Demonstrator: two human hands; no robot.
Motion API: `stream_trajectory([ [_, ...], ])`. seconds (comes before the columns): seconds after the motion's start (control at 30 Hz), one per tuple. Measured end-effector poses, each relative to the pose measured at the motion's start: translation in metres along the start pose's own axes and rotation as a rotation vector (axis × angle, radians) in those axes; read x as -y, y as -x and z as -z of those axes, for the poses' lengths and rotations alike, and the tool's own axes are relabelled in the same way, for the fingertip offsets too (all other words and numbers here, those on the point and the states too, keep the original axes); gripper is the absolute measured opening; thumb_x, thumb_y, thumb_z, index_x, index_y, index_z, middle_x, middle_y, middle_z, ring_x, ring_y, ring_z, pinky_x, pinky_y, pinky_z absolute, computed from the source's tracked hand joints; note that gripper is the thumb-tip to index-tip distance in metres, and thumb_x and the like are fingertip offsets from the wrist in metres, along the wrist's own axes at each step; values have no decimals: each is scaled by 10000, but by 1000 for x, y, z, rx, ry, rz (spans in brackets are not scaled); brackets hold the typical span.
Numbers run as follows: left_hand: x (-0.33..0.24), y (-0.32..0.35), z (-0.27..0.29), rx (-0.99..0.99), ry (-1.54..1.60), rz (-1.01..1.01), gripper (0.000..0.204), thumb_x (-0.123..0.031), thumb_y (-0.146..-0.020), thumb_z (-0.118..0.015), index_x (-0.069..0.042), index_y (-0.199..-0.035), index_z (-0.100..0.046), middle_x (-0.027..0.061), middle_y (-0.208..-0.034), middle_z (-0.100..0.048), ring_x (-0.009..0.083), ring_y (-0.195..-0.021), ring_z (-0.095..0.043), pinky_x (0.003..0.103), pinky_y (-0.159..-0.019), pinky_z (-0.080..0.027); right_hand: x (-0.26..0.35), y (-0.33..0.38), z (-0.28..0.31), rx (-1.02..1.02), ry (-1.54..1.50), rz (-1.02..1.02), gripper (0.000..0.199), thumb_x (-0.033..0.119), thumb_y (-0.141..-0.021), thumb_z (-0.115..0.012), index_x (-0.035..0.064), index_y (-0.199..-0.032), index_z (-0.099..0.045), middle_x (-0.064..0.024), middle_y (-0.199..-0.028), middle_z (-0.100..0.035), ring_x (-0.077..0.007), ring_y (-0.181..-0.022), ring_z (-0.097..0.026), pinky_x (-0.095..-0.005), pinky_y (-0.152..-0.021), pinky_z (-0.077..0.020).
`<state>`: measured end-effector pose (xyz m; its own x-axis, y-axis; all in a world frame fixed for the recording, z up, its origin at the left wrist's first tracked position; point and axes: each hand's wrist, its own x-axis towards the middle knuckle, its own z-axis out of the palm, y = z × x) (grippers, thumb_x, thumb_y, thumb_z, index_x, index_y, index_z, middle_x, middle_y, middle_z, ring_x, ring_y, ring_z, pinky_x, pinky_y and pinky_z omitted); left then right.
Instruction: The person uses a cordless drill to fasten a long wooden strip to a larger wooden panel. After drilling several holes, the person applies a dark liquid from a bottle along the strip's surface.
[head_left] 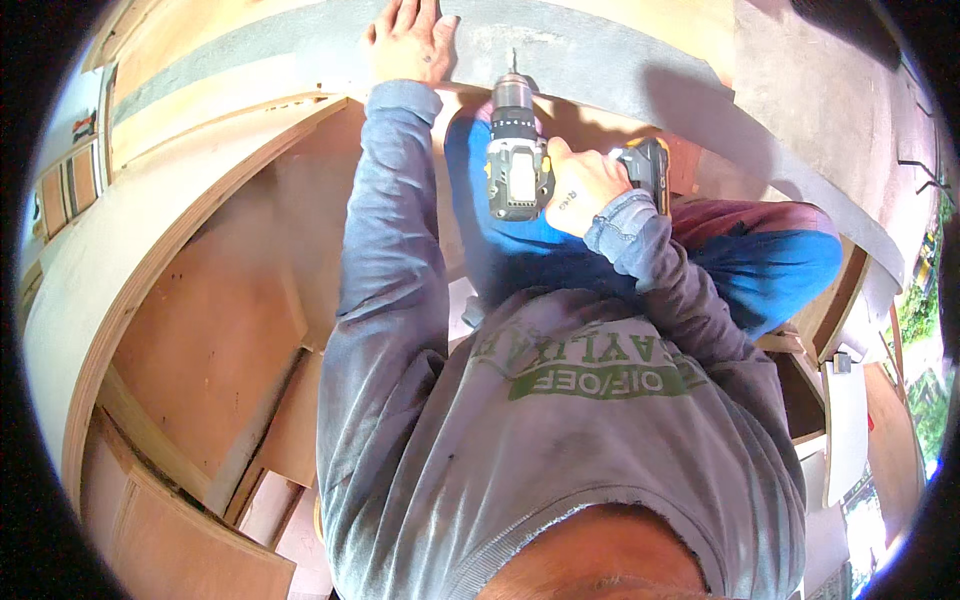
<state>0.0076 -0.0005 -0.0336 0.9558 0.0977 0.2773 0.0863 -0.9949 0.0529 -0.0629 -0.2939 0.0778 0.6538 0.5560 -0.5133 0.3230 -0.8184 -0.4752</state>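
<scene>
My right hand (585,185) is wrapped round the grip of a cordless drill (518,170), yellow and black with a battery at its base. A bit (514,60) sticks out of the drill's chuck, with its tip over a long grey strip (620,45). Whether the tip touches the strip I cannot tell. My left hand (410,45) lies with fingers stretched out on the same strip, to the left of the bit. The top edge of the view cuts close to its fingertips.
A curved plywood edge (150,255) frames an open wooden compartment (210,340) on the left. My bent legs (770,255) in blue trousers are beneath the drill. Pale boards (845,430) stand at the lower right. Greenery shows at the far right edge.
</scene>
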Motion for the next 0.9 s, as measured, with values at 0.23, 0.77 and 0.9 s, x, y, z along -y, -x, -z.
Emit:
stream_trajectory([
  [0.23,-2,-1,24,-49,10,-18,500,-372,-1033,-497,-94,-1447,-526,83,-1555,-479,322,-1369,-459,547,-1111,-340,19,-20,-10,-5,54,65,343,177,-794,-599,-7,-1083,-581,-298,-878,-711,-477,-841,-716,-552,-776,-574],
  [0.77,12,-6,20,17,56,-5,516,-367,-1057,-424,-62,-1468,-496,113,-1592,-424,345,-1483,-345,612,-1194,-234,23,-1,-21,34,-27,68,336,111,-745,-611,18,-1058,-532,-274,-800,-694,-484,-799,-694,-580,-739,-546],
  [0.9,6,-6,23,19,72,1,524,-379,-1049,-441,-64,-1463,-503,115,-1590,-426,351,-1476,-350,617,-1193,-232,22,-4,-22,4,-23,81,297,166,-787,-598,2,-1027,-533,-267,-762,-686,-464,-747,-704,-565,-684,-554],
])
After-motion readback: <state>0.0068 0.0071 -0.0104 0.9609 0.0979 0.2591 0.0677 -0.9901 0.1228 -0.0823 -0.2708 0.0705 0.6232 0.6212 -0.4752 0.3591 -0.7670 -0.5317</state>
